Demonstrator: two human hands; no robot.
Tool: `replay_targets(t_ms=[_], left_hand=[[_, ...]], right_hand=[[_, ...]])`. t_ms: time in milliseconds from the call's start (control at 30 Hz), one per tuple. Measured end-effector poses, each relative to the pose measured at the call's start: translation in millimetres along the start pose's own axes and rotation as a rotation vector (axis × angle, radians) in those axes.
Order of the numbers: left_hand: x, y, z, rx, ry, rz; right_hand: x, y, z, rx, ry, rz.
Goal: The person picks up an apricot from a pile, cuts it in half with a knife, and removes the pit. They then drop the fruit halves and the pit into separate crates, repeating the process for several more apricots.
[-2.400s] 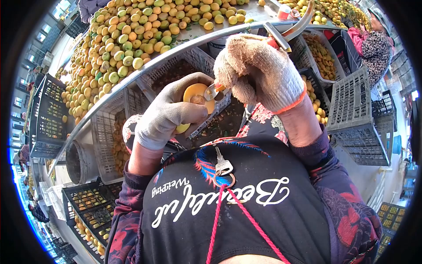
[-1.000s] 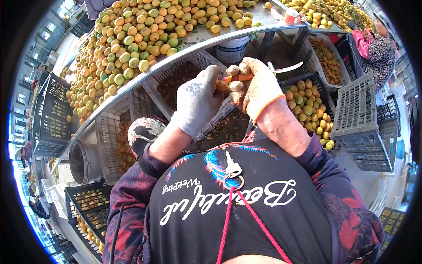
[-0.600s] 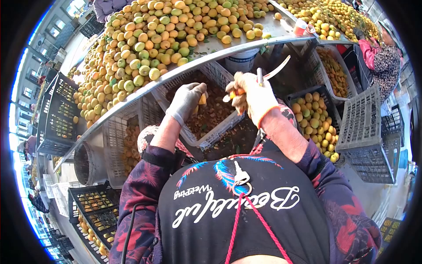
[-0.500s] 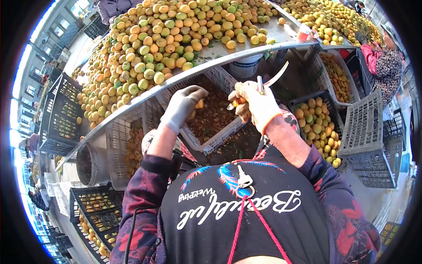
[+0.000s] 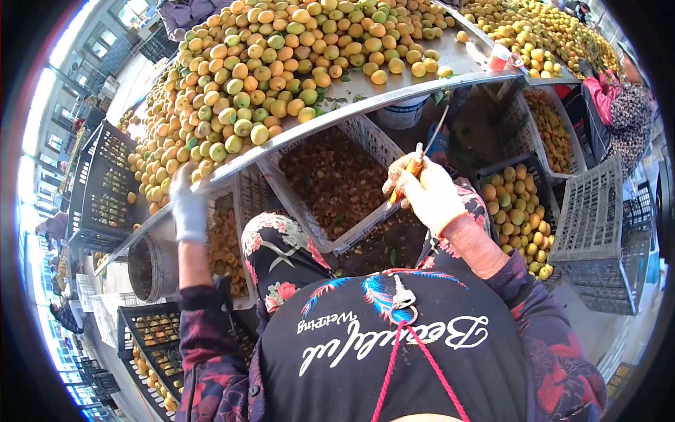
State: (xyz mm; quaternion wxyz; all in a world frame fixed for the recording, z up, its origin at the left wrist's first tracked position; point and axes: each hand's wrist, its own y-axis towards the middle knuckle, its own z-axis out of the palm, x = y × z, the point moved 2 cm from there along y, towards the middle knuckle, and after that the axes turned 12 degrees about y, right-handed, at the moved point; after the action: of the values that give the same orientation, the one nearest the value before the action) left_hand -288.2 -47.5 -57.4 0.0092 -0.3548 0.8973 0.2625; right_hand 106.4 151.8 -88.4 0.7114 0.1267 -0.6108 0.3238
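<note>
My right hand (image 5: 425, 191), in a pale stained glove, is closed round the orange handle of a knife (image 5: 408, 183). The thin blade points up and away from me. Out to the left, my gloved left hand (image 5: 187, 207) is at the table's metal edge, beside the heap of yellow-orange and green apricots (image 5: 246, 84). Motion smears its fingers, so I cannot see whether they hold anything. Between and below my hands stands a pale plastic crate (image 5: 281, 188) with a brown layer of what look like pits and scraps.
A crate of orange fruit pieces (image 5: 225, 246) stands under the table at left, near a grey bucket (image 5: 149, 267). At right are a black crate of whole apricots (image 5: 517, 218) and an upended grey crate (image 5: 590, 211). A co-worker (image 5: 626, 112) is at far right.
My left hand has gone from above the middle crate to the table edge at left. The orange fruit between my hands no longer shows. My right hand has moved slightly down, still holding the knife.
</note>
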Motion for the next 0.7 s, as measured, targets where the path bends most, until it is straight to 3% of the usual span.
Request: replay_targets(t_ms=[67, 100, 167, 300, 367, 500, 567, 633, 700], left_hand=[[-71.7, 23.8, 24.4, 0.031, -0.005, 0.220], [-102.1, 33.8, 41.5, 0.047, 0.087, 0.303], [-131.6, 60.3, 96.7, 0.080, 0.195, 0.454], [-183.7, 96.5, 142.7, 0.358, 0.541, 0.450], [-184.7, 106.3, 165.5, 0.367, 0.585, 0.446], [-191.2, 109.5, 161.1, 0.407, 0.585, 0.480], [-194.8, 106.4, 145.8, 0.388, 0.388, 0.450], [-185.9, 100.1, 138.9, 0.210, -0.228, 0.432], [-189.5, 78.4, 117.1, 0.671, -0.960, 0.003]], right_hand=[[-2.7, 5.0, -4.0, 0.092, -0.331, -0.387], [0.5, 6.0, -3.7, 0.089, -0.334, -0.388], [7.1, 7.4, -5.2, 0.011, -0.313, -0.153], [-10.4, 15.5, -20.6, -0.047, 0.013, -0.072], [-2.9, 16.0, -23.2, -0.069, 0.044, 0.025], [6.0, 18.8, -22.2, -0.070, -0.062, -0.001], [7.3, 19.3, -22.0, -0.050, -0.047, -0.029], [11.7, 18.1, -18.1, -0.011, 0.148, -0.126], [14.0, 13.7, -15.9, -0.088, 0.348, 0.048]])
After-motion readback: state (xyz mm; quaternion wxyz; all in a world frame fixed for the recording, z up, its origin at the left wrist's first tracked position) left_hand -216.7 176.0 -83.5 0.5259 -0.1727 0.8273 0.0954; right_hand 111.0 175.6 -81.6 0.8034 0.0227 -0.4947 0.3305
